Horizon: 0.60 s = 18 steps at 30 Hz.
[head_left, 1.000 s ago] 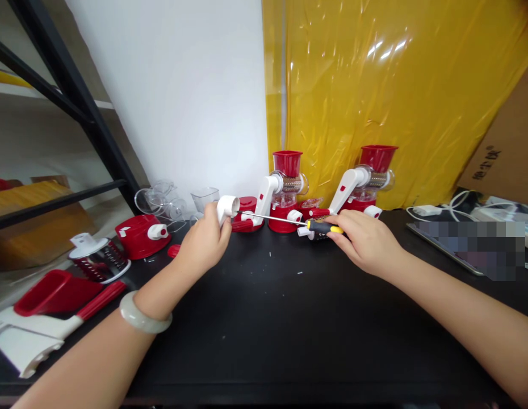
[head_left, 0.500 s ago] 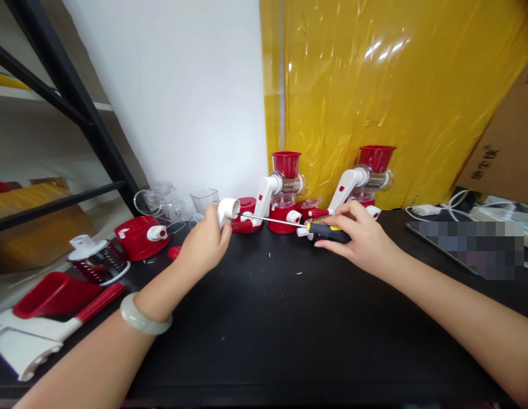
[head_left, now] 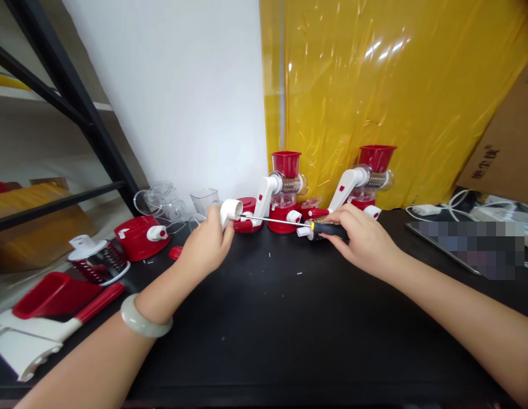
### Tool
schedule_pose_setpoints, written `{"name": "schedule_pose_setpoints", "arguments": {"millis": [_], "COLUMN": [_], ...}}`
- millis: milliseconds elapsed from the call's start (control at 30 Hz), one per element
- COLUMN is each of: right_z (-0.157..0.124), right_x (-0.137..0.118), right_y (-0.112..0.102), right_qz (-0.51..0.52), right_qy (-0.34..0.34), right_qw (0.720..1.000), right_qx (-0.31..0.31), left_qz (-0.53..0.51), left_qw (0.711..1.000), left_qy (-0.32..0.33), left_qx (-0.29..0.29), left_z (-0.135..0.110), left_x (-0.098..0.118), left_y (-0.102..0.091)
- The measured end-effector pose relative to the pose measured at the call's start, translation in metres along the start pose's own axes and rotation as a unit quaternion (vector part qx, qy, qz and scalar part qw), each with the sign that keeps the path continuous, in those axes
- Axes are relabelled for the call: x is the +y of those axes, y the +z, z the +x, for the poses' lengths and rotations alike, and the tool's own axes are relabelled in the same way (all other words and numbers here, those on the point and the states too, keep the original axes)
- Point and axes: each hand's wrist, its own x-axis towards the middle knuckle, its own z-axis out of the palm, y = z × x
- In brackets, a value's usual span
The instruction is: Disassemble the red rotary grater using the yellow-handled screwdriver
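My left hand [head_left: 208,243] is closed round a white plastic part [head_left: 231,211] whose round open end faces right; the rest of it is hidden in my fingers. A screwdriver [head_left: 330,229] with a black and yellow handle lies level in my right hand [head_left: 366,237], gripped between thumb and fingers. Its long metal shaft points left, and the tip is at the rim of the part's opening; how deep it sits I cannot tell. Just behind the shaft stands a red and white rotary grater [head_left: 284,218]. A second rotary grater [head_left: 377,159] is behind my right hand.
On the left of the black table [head_left: 264,329] lie a red grater base [head_left: 138,241], a grater drum [head_left: 102,261], a red hopper [head_left: 51,295] and a white body with a red handle [head_left: 100,301]. Clear plastic parts [head_left: 162,201] stand behind. A tablet-like device [head_left: 443,247] and white cables [head_left: 453,207] are at right.
The white part and the screwdriver have shifted slightly right. My right fingers have closed further round the handle, where they were more spread before.
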Motion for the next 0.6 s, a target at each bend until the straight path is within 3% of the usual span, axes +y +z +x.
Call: {"name": "schedule_pose_setpoints", "arguments": {"millis": [467, 600], "right_z": [-0.0042, -0.0020], "right_x": [0.0058, 0.0052], "right_y": [0.0031, 0.0038], "right_qz": [-0.106, -0.072], "right_qy": [-0.005, 0.045], "right_qw": [0.994, 0.996], "right_qx": [0.017, 0.003], "left_qz": [-0.016, -0.016], "left_qw": [1.000, 1.000], "left_qy": [0.011, 0.011], "left_qx": [-0.015, -0.009], "left_z": [-0.0016, -0.0012], "left_x": [0.0008, -0.0009], "left_y": [0.0003, 0.0018]}}
